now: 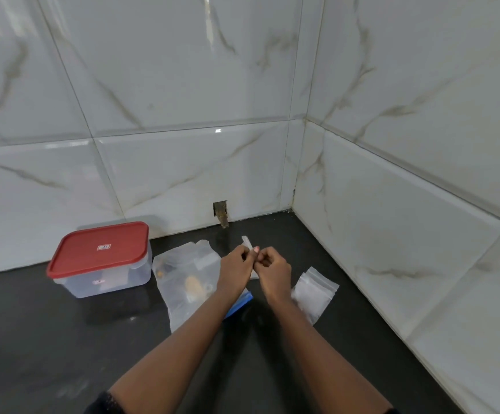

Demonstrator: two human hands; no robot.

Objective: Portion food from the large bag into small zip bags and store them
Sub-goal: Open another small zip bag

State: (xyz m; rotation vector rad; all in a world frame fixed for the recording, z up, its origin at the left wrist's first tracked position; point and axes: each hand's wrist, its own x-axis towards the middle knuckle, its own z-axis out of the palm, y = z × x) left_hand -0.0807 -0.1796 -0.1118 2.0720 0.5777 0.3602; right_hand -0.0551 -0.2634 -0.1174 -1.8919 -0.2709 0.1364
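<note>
Fingers of my left hand and right hand clamp 1 small zip bag; opening it, I judge. Next, spread its mouth beside the large bag.

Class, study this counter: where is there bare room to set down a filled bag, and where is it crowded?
Bare: the counter in front of the red-lidded box, out to the near edge; also the back corner under the right wall. Crowded: the row from box through large bag to the pile of small bags.
</note>
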